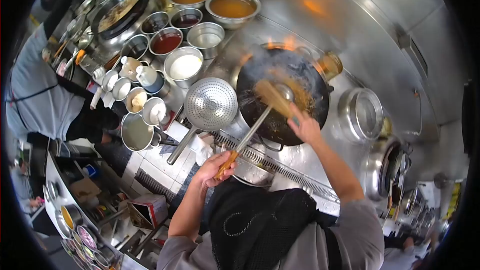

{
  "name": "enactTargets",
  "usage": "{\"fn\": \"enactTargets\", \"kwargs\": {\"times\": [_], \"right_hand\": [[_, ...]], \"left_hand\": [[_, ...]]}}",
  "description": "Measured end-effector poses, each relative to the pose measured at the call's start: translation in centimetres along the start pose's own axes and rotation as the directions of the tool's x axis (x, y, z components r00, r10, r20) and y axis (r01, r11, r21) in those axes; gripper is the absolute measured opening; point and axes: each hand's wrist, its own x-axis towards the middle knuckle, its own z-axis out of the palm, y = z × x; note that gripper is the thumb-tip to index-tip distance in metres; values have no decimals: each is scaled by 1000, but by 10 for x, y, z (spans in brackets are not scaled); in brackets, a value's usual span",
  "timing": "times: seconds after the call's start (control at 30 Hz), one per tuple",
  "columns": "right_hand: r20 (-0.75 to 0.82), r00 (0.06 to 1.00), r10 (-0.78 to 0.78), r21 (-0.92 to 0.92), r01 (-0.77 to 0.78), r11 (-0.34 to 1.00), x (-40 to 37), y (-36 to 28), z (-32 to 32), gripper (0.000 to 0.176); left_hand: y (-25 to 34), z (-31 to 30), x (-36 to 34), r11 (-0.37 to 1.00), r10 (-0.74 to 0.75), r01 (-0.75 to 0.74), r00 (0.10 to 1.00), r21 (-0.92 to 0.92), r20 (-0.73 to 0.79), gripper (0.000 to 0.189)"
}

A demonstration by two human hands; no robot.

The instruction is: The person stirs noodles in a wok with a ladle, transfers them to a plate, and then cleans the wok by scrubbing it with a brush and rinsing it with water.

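Note:
My left hand [215,169] is wrapped round the wooden handle of a long ladle [254,128]. The ladle's metal bowl reaches over a large black wok [299,65], partly behind a straw-coloured bamboo wok brush [272,96]. With its fingers closed on one end of that brush, my right hand [305,126] is above the wok's near right side. Steam or smoke rises inside the wok, and brownish wet residue shows on its surface. Flames flare at the far rim. Left of the wok lies a perforated strainer [211,104], its handle pointing toward me.
Metal bowls of amber liquid [233,6] and pots of sauce [166,41] crowd the far left. Two squeeze bottles [148,77] stand among small bowls. A slotted drain [280,166] runs along the stove front. Stacked metal pans [361,115] are at right. Another person [45,85] is at left.

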Motion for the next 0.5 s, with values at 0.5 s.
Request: {"fn": "enactTargets", "kwargs": {"times": [0.5], "right_hand": [[-371, 746, 553, 578, -281, 766, 33, 52, -93, 71]], "left_hand": [[8, 5, 16, 681, 103, 9, 989, 732, -108, 50]]}}
